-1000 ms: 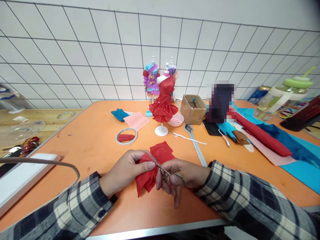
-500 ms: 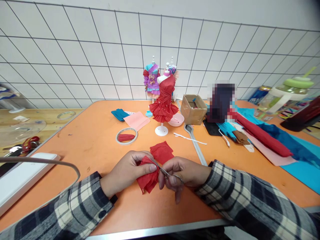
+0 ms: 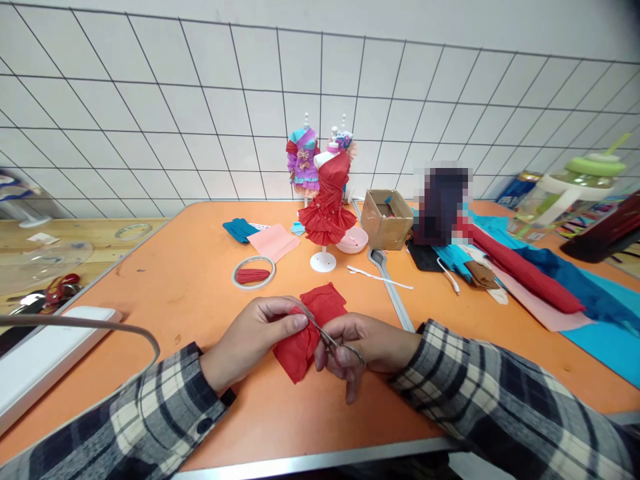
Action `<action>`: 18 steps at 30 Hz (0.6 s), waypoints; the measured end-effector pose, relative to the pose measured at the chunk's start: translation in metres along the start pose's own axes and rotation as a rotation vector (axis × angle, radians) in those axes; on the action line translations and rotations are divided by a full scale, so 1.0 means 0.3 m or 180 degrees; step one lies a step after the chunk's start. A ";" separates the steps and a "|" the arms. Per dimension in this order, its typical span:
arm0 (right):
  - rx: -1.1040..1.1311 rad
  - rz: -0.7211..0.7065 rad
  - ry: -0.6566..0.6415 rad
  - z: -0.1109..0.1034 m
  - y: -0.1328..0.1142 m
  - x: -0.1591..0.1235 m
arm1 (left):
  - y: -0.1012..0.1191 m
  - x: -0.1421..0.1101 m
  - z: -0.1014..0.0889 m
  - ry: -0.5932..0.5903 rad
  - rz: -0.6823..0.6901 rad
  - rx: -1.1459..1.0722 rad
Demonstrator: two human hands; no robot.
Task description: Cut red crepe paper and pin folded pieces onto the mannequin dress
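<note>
My left hand [image 3: 267,330] pinches a folded piece of red crepe paper [image 3: 295,353] between thumb and fingers. Slim metal scissors [image 3: 327,340] are in my right hand [image 3: 357,343], their blades slanting up and left along the paper's upper edge. The fingers partly hide the handles. Just behind both hands, a second red crepe paper piece [image 3: 325,300] lies flat on the orange table [image 3: 200,373]. Farther back stands a small dress form in a ruffled red dress [image 3: 330,200].
A tape roll [image 3: 253,273] surrounds a red strip. Pink paper [image 3: 274,241], a pink bowl [image 3: 353,240] and a cardboard box [image 3: 387,219] sit farther back. Colored paper rolls [image 3: 525,270] lie right; a white power strip [image 3: 55,360] and a cable are left.
The red paper in my left hand has shifted and its lower folds hang differently. The scissors blades reach a little higher up and left. Both wrists stay nearly in place.
</note>
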State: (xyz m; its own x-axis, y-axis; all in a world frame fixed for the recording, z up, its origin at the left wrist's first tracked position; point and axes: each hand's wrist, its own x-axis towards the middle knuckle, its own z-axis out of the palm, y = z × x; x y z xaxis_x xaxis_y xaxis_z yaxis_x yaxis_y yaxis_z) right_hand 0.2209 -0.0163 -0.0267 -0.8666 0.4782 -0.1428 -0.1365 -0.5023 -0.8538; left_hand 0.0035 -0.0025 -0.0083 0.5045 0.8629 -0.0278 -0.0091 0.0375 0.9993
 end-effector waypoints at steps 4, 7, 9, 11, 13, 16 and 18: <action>0.0019 0.0055 -0.0081 0.002 0.001 0.001 | -0.007 -0.001 -0.004 -0.0214 -0.0030 0.0204; 0.0056 -0.0006 -0.0080 0.005 0.000 0.002 | -0.011 -0.001 -0.008 -0.0207 0.0010 0.0327; 0.0072 0.0014 -0.0092 0.005 0.002 0.003 | -0.012 0.001 -0.010 -0.0249 0.0034 0.0401; 0.0056 0.0048 -0.0115 0.003 0.005 0.003 | -0.013 0.003 -0.012 -0.0358 0.0044 0.0480; 0.0004 0.0044 -0.0085 0.002 0.006 0.002 | -0.015 0.005 -0.014 -0.0431 0.0077 0.0531; -0.0079 0.0023 -0.0025 0.002 0.005 0.000 | -0.018 0.006 -0.015 -0.0434 0.0129 0.0561; -0.0062 0.0076 -0.0051 0.003 0.003 -0.001 | -0.017 0.005 -0.013 -0.0455 0.0123 0.0605</action>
State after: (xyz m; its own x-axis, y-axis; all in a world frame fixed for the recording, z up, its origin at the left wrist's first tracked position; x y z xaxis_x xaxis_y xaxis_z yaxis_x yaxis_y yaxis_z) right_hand 0.2207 -0.0174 -0.0269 -0.8771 0.4546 -0.1552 -0.1066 -0.4991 -0.8600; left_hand 0.0009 0.0007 -0.0135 0.6241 0.7814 0.0012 0.1251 -0.1014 0.9870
